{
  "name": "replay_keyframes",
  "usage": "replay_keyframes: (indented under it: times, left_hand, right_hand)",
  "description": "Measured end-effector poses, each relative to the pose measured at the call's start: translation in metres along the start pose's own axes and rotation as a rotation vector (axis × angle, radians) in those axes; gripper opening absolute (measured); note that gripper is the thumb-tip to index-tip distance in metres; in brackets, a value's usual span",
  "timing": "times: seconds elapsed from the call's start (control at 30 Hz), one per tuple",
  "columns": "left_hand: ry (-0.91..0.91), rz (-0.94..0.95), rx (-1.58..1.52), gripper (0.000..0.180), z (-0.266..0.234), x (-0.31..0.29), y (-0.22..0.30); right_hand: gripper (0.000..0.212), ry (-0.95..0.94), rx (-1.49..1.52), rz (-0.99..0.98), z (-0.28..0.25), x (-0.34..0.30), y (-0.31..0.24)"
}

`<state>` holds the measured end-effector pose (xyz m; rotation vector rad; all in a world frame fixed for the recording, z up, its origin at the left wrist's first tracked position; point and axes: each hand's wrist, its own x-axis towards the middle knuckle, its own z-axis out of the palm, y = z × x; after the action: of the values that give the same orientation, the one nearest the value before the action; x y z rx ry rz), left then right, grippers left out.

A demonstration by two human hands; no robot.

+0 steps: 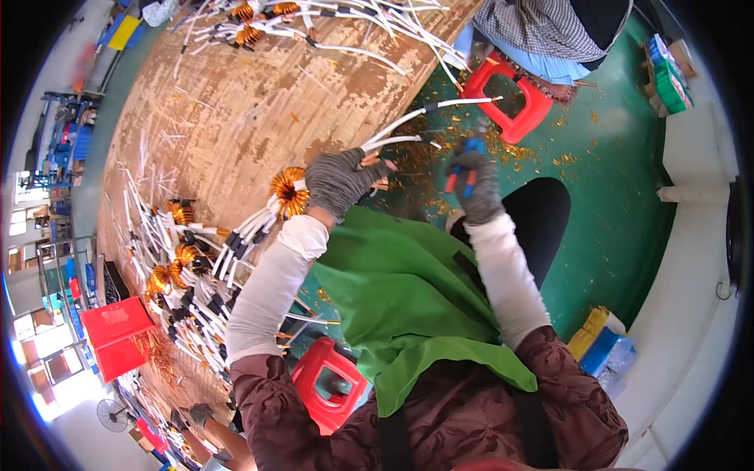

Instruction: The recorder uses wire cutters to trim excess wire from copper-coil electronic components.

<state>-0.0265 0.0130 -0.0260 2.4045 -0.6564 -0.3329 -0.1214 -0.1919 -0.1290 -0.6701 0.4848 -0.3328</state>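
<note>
My left hand (339, 182), in a grey ribbed glove with bare fingertips, is closed around white insulated wires (402, 141). Their ends stick out to the right over the floor, some with black sleeves. On the other side of this hand, a copper-wound ring coil (289, 191) rests by the wrist at the table's edge. My right hand (479, 187), gloved likewise, grips pliers (473, 147) with red and blue handles. The pliers are a little right of the wire ends and apart from them. Their jaws are blurred.
Coils with white leads (184, 259) are heaped on the worn wooden table (236, 118), more (250, 33) at its far end. A red box (118, 334) stands left. Red stools (509, 98) flank me; a seated person is at top right. Copper scraps litter the green floor (613, 235).
</note>
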Motion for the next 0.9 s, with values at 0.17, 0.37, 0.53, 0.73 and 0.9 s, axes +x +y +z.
replay_keyframes:
  times: [0.17,0.37,0.53,0.73,0.9]
  left_hand:
    - [-0.214,0.027,-0.089,0.042,-0.027,-0.001,-0.021]
    - [-0.109,-0.059,-0.517,0.022,-0.032,-0.006,-0.038]
    - [-0.042,0.052,-0.560,0.011,-0.018,-0.007,-0.037]
    - [-0.035,0.095,-0.508,0.007,-0.017,-0.010,-0.042]
    - [0.006,0.126,-0.492,0.007,-0.004,-0.010,-0.046]
  right_hand:
    - [0.029,-0.045,0.079,0.170,0.039,-0.049,-0.022]
    - [0.025,-0.250,0.490,0.563,0.072,-0.065,0.040]
    - [0.015,-0.171,0.405,0.491,0.101,-0.047,0.057]
    - [0.007,-0.225,-0.058,0.224,0.113,-0.039,0.046]
    - [0.009,-0.330,-1.063,-0.511,0.116,-0.040,0.030]
